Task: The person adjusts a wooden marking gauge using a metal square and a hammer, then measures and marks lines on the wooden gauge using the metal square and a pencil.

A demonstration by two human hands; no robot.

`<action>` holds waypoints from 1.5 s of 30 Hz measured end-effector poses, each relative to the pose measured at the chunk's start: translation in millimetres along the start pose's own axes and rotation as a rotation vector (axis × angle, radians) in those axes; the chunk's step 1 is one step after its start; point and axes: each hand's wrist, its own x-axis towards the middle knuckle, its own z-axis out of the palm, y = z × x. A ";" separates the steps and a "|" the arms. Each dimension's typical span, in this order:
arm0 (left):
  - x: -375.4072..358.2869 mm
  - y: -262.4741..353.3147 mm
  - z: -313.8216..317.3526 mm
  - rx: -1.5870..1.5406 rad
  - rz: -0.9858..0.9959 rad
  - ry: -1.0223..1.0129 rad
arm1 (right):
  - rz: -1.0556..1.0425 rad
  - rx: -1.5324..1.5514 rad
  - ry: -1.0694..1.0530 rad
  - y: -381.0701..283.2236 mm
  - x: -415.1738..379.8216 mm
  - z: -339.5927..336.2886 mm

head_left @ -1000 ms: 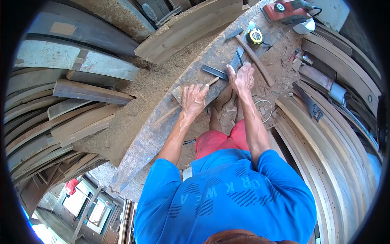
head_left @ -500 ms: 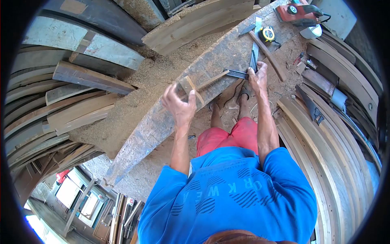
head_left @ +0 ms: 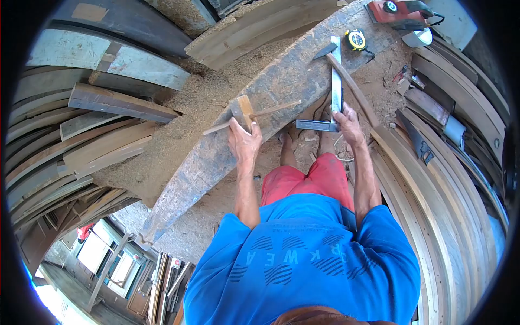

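Note:
My left hand is at the near edge of the long wooden bench, its fingers closed on a small wooden piece with thin strips crossing it. My right hand holds a metal try square near its corner, the dark stock pointing left past the bench edge and the blade pointing away from me. A hammer lies with its head over the blade. Just right of the blade sits a yellow and black tape measure.
A red power planer rests at the bench's far right end, near a white container. Curved boards are stacked at right, with a handsaw on them. More boards stand at left. Sawdust covers the floor.
My right hand has moved slightly right and down, and the square has turned. My left hand has closed on the wooden piece, which has shifted left and changed angle.

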 end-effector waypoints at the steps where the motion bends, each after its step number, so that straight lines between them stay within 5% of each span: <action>1: 1.9 1.0 -1.6 0.043 0.043 0.051 | -0.002 -0.034 0.000 -5.9 2.0 -8.6; 9: 1.8 4.3 -0.4 0.119 0.042 0.050 | -0.020 -0.292 -0.168 -27.7 8.1 -42.7; 20: 6.3 -21.2 -0.8 0.060 0.138 0.020 | 0.209 -0.157 -0.242 2.9 -81.1 -48.2; 26: 8.1 0.6 -30.2 0.181 0.199 0.215 | 0.068 -0.444 -0.212 -23.5 -104.3 -35.0; 29: 42.0 -23.9 -18.3 -0.025 0.422 0.340 | -0.097 -0.604 -0.136 -46.6 -90.5 -37.1; 33: 78.3 -25.1 -14.8 -0.301 0.347 -0.106 | -0.330 -0.955 -0.185 -90.2 -34.2 -47.7; 35: 86.6 -18.9 -13.7 -0.163 0.472 -0.173 | -0.427 -1.050 -0.206 -103.1 -5.7 -48.0; 37: 92.5 -16.5 -8.4 -0.137 0.626 -0.156 | -0.228 -1.126 -0.256 -117.9 20.2 -43.5; 40: 102.1 -10.2 -15.4 -0.157 0.535 -0.370 | -0.174 -1.133 -0.314 -120.3 45.7 -44.0; 45: 115.5 -8.0 -15.9 -0.165 0.508 -0.443 | -0.156 -1.193 -0.422 -101.8 78.8 -38.1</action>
